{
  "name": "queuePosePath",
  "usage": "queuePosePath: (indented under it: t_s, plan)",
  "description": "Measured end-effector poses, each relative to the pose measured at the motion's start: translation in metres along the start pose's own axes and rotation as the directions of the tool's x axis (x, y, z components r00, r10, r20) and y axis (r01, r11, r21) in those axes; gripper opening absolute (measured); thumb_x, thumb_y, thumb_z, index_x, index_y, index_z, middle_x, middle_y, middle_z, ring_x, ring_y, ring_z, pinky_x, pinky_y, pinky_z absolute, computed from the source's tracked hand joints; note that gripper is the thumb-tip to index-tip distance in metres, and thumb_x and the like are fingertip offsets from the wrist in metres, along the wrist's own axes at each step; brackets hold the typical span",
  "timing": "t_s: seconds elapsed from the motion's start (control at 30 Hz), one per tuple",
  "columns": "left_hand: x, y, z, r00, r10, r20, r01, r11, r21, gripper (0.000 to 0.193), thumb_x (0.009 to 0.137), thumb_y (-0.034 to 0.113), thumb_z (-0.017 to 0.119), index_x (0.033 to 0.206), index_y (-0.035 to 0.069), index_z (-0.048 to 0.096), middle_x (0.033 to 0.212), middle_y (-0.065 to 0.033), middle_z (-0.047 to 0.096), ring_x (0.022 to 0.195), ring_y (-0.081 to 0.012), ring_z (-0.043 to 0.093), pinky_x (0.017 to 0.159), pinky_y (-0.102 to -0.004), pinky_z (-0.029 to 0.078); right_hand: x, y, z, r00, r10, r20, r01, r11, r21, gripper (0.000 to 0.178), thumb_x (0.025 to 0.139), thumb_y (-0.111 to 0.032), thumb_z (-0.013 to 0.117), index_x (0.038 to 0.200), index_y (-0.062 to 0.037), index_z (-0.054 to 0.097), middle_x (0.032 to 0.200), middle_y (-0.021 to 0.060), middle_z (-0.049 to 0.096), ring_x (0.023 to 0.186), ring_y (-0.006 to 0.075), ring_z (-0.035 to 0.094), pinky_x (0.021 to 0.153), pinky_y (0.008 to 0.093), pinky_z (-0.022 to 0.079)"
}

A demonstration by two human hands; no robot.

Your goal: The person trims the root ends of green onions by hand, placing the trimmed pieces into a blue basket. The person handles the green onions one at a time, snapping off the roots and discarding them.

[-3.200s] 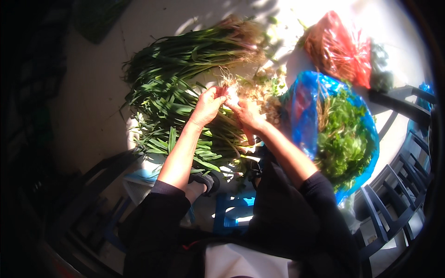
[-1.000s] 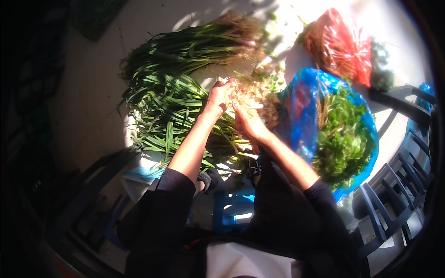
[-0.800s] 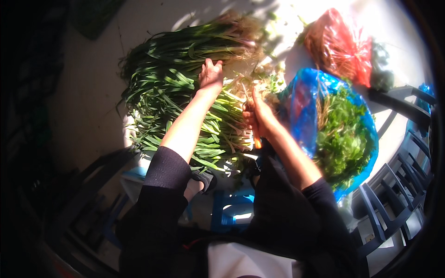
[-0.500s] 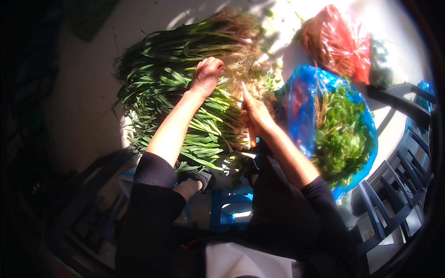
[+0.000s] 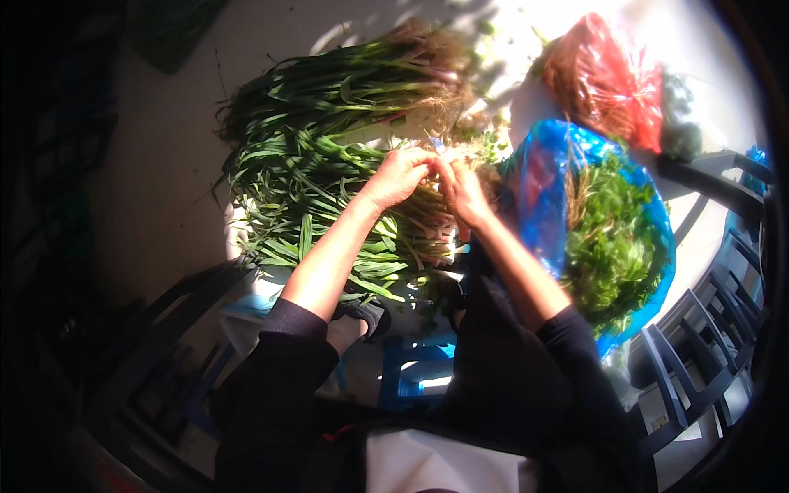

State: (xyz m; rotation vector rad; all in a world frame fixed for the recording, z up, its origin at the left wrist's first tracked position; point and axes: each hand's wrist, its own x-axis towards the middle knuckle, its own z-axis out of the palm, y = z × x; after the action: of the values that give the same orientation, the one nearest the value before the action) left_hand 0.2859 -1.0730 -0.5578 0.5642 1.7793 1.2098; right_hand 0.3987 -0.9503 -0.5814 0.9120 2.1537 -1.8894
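A wide pile of long green leafy stalks [image 5: 312, 168], like green garlic, lies before me, its pale stem ends and stringy roots toward the right. Over the root side, my left hand [image 5: 403, 174] is closed, fingertips pinched together; what they hold is hidden. Its fingertips meet my right hand [image 5: 462, 193], which is closed too. A bright, narrow tip like the blade of a small knife [image 5: 438, 145] juts up by the right fingers; most of it is hidden in the grip. Trimmed roots and scraps [image 5: 478, 148] lie just beyond the hands.
At right, a blue plastic bag [image 5: 538, 201] holds leafy green herbs [image 5: 612, 242]. A knotted red bag [image 5: 604, 78] sits behind it. Dark slatted chairs [image 5: 699, 361] stand at lower right. Below the pile is a blue stool [image 5: 399, 370] near my shoe [image 5: 370, 316].
My left hand has moved right from above the leaves to meet my right hand. The right hand has risen slightly. The whole view has shifted a little.
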Motion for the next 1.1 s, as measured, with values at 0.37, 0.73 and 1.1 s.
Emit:
queuePosePath:
  t_s: [0.37, 0.73, 1.1]
  plan:
    - [0.027, -0.031, 0.01, 0.886, 0.006, -0.464, 0.137, 0.952, 0.274, 0.022, 0.083, 0.002, 0.06, 0.104, 0.0, 0.066, 0.101, -0.0156, 0.062, 0.099, -0.0297, 0.059, 0.084, -0.0349, 0.047, -0.03, -0.03, 0.006, 0.972, 0.124, 0.199, -0.198, 0.888, 0.415, 0.052, 0.1, -0.042, 0.037, 0.065, -0.006, 0.047, 0.05, 0.0014, 0.044, 0.044, 0.0126, 0.04, 0.042, 0.0304, 0.034]
    - [0.044, -0.039, -0.024, 0.848, 0.246, -0.47, 0.233, 0.624, 0.746, 0.014, 0.079, 0.015, 0.067, 0.091, 0.008, 0.068, 0.088, -0.0101, 0.061, 0.091, -0.0289, 0.055, 0.079, -0.037, 0.045, -0.021, -0.018, -0.002, 0.836, 0.393, 0.382, -0.548, 0.557, 0.624, 0.042, 0.092, -0.05, 0.052, 0.074, -0.0127, 0.045, 0.055, -0.0027, 0.039, 0.043, 0.0092, 0.034, 0.04, 0.0252, 0.031]
    - [-0.019, 0.007, 0.01, 0.953, 0.149, -0.263, -0.093, 0.972, 0.215, 0.008, 0.084, 0.002, 0.061, 0.09, -0.002, 0.064, 0.086, -0.0094, 0.059, 0.081, -0.0184, 0.058, 0.075, -0.0279, 0.047, -0.015, -0.035, -0.009, 0.883, 0.248, 0.398, -0.434, 0.755, 0.492, 0.044, 0.094, -0.051, 0.048, 0.078, -0.0102, 0.045, 0.058, -0.0039, 0.038, 0.048, 0.0071, 0.034, 0.043, 0.0241, 0.033]
